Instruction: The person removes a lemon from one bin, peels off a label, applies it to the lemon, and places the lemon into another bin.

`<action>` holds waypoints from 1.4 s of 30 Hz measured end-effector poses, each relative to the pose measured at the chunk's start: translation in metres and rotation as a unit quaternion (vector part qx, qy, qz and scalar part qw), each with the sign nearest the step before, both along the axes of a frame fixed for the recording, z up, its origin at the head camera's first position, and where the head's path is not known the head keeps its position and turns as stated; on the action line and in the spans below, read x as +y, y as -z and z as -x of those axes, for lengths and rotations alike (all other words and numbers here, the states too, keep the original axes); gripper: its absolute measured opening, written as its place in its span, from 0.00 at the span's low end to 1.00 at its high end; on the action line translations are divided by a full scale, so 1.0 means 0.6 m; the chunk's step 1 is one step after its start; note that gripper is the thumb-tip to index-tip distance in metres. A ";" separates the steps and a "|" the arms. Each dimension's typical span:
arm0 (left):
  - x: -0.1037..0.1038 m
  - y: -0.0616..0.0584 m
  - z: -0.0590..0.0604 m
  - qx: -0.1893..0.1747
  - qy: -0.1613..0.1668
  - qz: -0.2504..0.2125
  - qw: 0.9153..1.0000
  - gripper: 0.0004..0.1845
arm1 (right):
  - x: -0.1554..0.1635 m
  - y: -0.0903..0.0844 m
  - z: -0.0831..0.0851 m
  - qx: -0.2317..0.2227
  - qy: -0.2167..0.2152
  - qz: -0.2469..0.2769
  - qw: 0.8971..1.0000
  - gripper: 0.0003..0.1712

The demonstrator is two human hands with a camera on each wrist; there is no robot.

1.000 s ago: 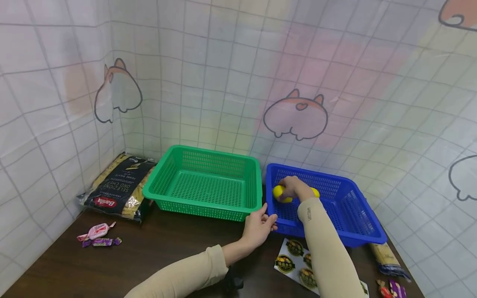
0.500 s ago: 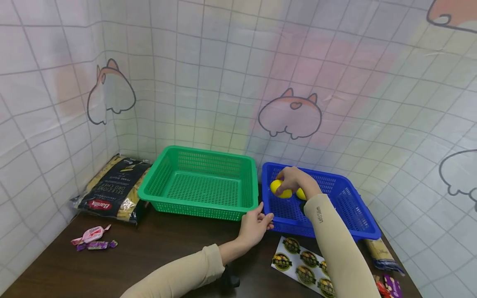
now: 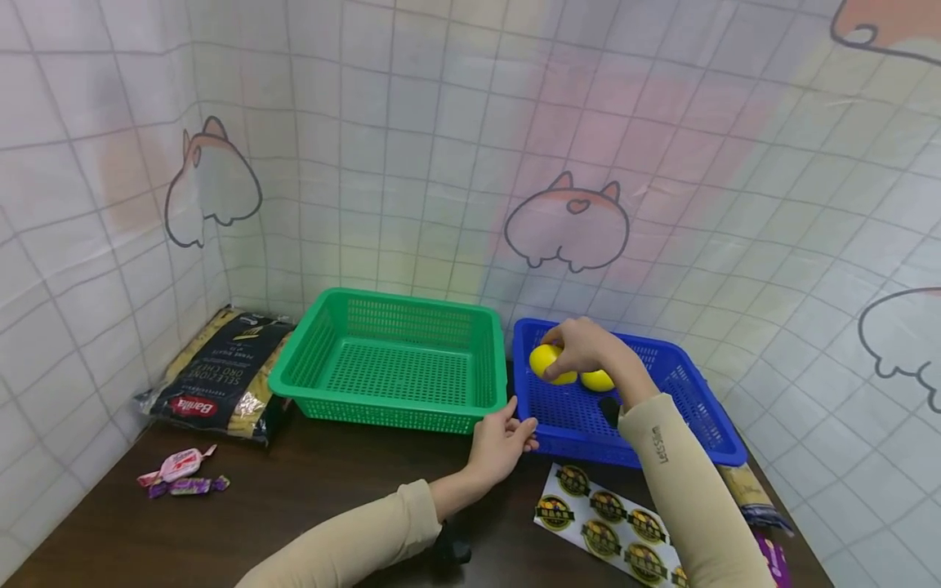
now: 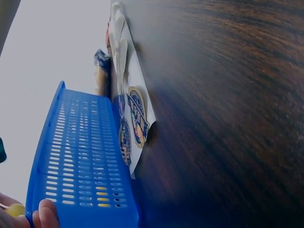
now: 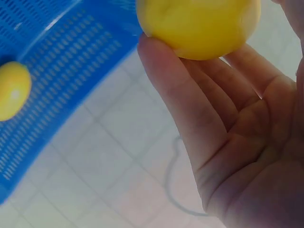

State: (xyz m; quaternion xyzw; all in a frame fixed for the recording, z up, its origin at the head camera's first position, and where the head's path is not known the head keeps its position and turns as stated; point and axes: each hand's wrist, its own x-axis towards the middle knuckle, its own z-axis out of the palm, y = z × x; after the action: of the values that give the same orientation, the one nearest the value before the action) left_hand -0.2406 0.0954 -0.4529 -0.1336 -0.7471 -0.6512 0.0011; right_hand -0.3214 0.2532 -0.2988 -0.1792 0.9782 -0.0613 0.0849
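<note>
My right hand (image 3: 584, 347) holds a yellow lemon (image 3: 546, 359) in its fingers, over the left part of the blue basket (image 3: 562, 445). In the right wrist view the thumb and fingers lie along the underside of this lemon (image 5: 204, 28). A second lemon (image 3: 597, 381) lies in the basket, just right of the held one. My left hand (image 3: 498, 445) is at the basket's front left corner. In the left wrist view its fingers (image 4: 47, 213) pinch the blue rim, with the thumb side inside the wall.
A green basket (image 3: 390, 415) stands to the left, close beside the blue one. Left of it lies a pasta bag (image 3: 220, 371), with wrapped candies (image 3: 181, 464) in front. A sticker sheet (image 3: 601, 523) lies before the blue basket. Another bag (image 3: 757, 500) and a purple wrapper (image 3: 772, 559) are at right.
My right hand has risen from the blue basket's floor with the lemon in its fingers, uncovering more of the second lemon. The left hand stays at the basket's corner. The view has shifted slightly.
</note>
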 end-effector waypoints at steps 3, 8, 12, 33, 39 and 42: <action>-0.001 0.000 0.000 -0.004 0.004 -0.001 1.000 0.34 | -0.007 -0.009 -0.022 0.014 -0.020 0.000 1.000 0.34; -0.003 0.001 0.001 -0.010 0.005 -0.005 1.000 0.35 | -0.023 -0.014 -0.056 0.037 -0.029 -0.001 0.999 0.33; -0.002 0.002 0.003 -0.007 0.006 -0.006 1.000 0.35 | -0.029 -0.013 -0.079 0.053 -0.027 0.005 0.998 0.32; -0.029 0.010 0.005 -0.025 0.068 0.022 0.997 0.35 | -0.015 0.047 -0.153 0.073 -0.081 0.093 0.990 0.30; -0.048 0.007 -0.001 -0.036 0.103 0.020 0.994 0.28 | -0.022 0.063 -0.174 0.067 -0.078 0.116 0.988 0.29; -0.061 0.005 -0.007 -0.047 0.124 0.007 0.991 0.24 | -0.027 0.071 -0.183 0.070 -0.070 0.117 0.988 0.30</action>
State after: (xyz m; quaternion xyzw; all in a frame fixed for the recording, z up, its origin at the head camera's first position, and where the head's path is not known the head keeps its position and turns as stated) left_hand -0.2363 0.0586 -0.4560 -0.1944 -0.7287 -0.6464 -0.1158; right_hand -0.2113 0.2370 -0.3414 -0.2596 0.9530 -0.1561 -0.0016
